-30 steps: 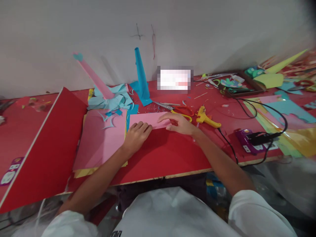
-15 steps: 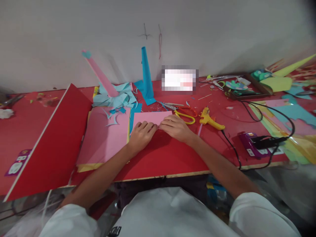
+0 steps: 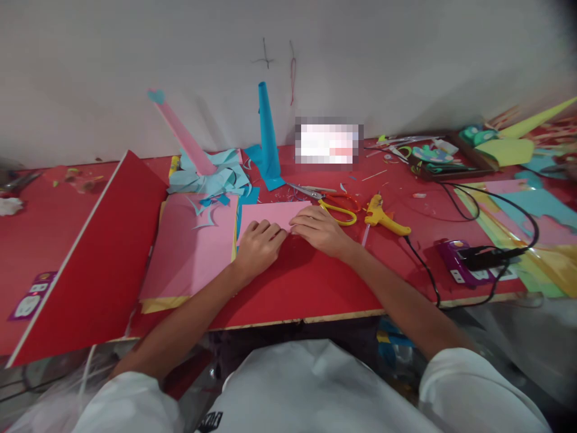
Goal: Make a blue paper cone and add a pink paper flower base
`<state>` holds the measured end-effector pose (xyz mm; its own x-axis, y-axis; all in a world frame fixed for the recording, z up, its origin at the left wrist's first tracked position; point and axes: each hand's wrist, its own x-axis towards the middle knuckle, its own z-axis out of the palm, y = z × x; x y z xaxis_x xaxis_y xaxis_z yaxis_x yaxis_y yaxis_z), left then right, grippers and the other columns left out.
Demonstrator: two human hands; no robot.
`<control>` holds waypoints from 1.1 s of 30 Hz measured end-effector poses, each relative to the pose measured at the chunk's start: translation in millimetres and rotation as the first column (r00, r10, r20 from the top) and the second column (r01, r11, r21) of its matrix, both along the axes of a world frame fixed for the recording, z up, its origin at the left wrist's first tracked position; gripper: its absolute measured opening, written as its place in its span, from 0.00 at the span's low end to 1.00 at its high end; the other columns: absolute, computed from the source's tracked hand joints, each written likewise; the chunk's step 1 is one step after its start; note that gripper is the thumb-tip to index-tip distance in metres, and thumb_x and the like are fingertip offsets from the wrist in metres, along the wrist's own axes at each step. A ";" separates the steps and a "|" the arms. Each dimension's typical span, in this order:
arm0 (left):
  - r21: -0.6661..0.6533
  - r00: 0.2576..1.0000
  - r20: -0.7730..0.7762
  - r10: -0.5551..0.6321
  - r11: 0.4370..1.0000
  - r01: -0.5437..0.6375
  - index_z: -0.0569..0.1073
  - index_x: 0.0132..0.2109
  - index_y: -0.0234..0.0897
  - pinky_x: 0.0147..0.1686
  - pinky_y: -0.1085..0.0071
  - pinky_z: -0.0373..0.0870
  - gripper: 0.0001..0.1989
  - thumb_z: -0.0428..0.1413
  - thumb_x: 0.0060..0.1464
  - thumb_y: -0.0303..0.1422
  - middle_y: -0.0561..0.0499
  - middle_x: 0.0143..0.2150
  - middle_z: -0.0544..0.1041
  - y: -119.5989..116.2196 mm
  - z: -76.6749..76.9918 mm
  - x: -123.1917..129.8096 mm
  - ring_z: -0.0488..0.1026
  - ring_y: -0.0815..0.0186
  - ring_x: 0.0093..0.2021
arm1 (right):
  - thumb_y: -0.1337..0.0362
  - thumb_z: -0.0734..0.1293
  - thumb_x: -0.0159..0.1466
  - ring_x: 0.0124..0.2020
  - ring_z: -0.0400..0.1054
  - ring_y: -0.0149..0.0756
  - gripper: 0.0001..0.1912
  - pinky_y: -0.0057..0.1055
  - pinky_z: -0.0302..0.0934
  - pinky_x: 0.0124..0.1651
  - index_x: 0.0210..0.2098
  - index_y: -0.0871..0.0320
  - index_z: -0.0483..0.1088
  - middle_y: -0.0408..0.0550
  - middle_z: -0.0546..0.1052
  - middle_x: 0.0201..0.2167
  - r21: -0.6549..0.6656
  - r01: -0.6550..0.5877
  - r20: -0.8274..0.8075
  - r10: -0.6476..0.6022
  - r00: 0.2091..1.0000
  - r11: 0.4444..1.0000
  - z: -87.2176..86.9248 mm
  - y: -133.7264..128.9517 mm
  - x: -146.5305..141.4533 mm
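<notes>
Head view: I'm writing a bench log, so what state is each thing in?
Left hand, fingers bent; grip hidden
Right hand, fingers bent; grip hidden
Pink paper, partly covered by both hands
Paper stack, lying flat
Blue cone, standing
Pink cone, tilted
Scissors, lying down
Glue gun, lying down
Purple socket box, plugged into
Red board, standing on edge

Left hand (image 3: 260,243) and right hand (image 3: 322,233) at pink paper (image 3: 273,213), scissors (image 3: 316,195) near, yellow glue gun (image 3: 381,218), red table (image 3: 311,291)
</notes>
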<state>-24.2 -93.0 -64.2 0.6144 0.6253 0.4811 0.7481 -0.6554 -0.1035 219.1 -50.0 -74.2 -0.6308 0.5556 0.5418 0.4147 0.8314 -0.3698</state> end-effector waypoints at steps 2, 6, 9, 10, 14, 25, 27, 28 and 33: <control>0.006 1.000 -0.010 0.011 1.000 -0.011 0.80 0.41 0.39 0.40 0.58 0.60 0.12 0.55 0.70 0.22 0.46 0.37 0.82 0.0 0.8 0.1 0.73 0.57 0.39 | 0.60 0.63 0.81 0.55 0.75 0.48 0.16 0.53 0.67 0.65 0.45 0.48 0.83 0.49 0.87 0.50 0.001 0.011 -0.009 -0.011 1.000 1.000 0.3 4.4 5.6; 0.016 1.000 -0.004 0.028 0.999 -0.028 0.80 0.39 0.39 0.40 0.58 0.61 0.13 0.54 0.71 0.23 0.46 0.35 0.81 -0.2 3.3 0.5 0.73 0.57 0.38 | 0.59 0.64 0.80 0.56 0.75 0.48 0.14 0.54 0.65 0.67 0.44 0.48 0.83 0.48 0.87 0.50 0.028 0.053 -0.032 -0.052 0.998 0.998 3.4 12.3 19.8; 0.042 0.999 0.051 0.020 0.999 -0.022 0.79 0.38 0.38 0.38 0.60 0.62 0.14 0.54 0.73 0.24 0.47 0.34 0.80 0.1 4.9 0.5 0.73 0.59 0.37 | 0.58 0.64 0.80 0.56 0.75 0.49 0.14 0.54 0.65 0.66 0.43 0.47 0.82 0.48 0.87 0.48 0.028 0.112 -0.085 -0.109 0.990 0.993 5.0 17.0 27.0; 0.048 0.997 0.080 0.015 0.999 -0.018 0.79 0.37 0.37 0.37 0.61 0.62 0.14 0.54 0.73 0.24 0.47 0.33 0.80 0.3 5.4 0.0 0.73 0.60 0.36 | 0.58 0.64 0.80 0.55 0.76 0.49 0.14 0.55 0.65 0.66 0.43 0.47 0.82 0.48 0.87 0.47 0.019 0.145 -0.114 -0.142 0.983 0.989 5.1 18.6 28.5; 0.009 0.964 0.264 0.042 0.999 -0.046 0.80 0.40 0.37 0.33 0.66 0.62 0.14 0.52 0.74 0.25 0.47 0.36 0.81 2.6 7.9 -7.7 0.75 0.64 0.36 | 0.53 0.65 0.79 0.52 0.76 0.52 0.16 0.57 0.66 0.64 0.38 0.47 0.80 0.51 0.87 0.44 -0.058 0.291 -0.258 -0.296 0.920 0.955 5.7 23.5 33.1; -0.216 0.064 0.976 0.210 0.971 0.107 0.67 0.45 0.43 0.22 0.73 0.62 0.21 0.65 0.67 0.52 0.58 0.32 0.68 16.2 26.7 -20.9 0.63 0.73 0.24 | 0.30 0.61 0.73 0.70 0.69 0.51 0.37 0.53 0.64 0.74 0.69 0.48 0.67 0.58 0.73 0.70 -0.499 0.057 -0.454 -0.317 0.833 0.865 -0.7 14.7 5.8; -0.280 -0.020 0.956 0.294 0.926 0.253 0.66 0.47 0.44 0.19 0.73 0.63 0.23 0.68 0.64 0.52 0.58 0.33 0.70 17.6 23.4 -14.7 0.66 0.73 0.23 | 0.28 0.66 0.69 0.69 0.70 0.52 0.43 0.53 0.67 0.72 0.71 0.49 0.64 0.59 0.73 0.71 -0.564 -0.027 -0.444 -0.275 0.853 0.826 -6.6 15.1 -0.8; -0.304 -0.035 0.944 0.329 0.904 0.301 0.67 0.47 0.45 0.19 0.74 0.65 0.24 0.70 0.61 0.51 0.58 0.34 0.71 18.5 20.5 -11.9 0.68 0.72 0.24 | 0.30 0.68 0.68 0.66 0.73 0.52 0.43 0.53 0.69 0.69 0.70 0.50 0.65 0.59 0.75 0.68 -0.598 -0.053 -0.444 -0.276 0.852 0.799 -9.0 15.7 -2.6; -0.419 -0.083 0.851 0.518 0.766 0.487 0.70 0.43 0.42 0.17 0.76 0.65 0.25 0.76 0.50 0.44 0.58 0.31 0.73 23.7 4.6 -3.4 0.69 0.72 0.24 | 0.40 0.73 0.68 0.43 0.76 0.44 0.24 0.45 0.75 0.53 0.52 0.50 0.73 0.49 0.81 0.42 -0.677 0.006 -0.479 -0.447 0.755 0.736 -12.8 19.6 0.8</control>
<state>-27.7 -69.3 -59.5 -0.1646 0.9803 0.1092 -0.2913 -0.1541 0.9441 219.9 -30.5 -87.0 -0.1179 0.9662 0.2294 0.0762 0.2391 -0.9680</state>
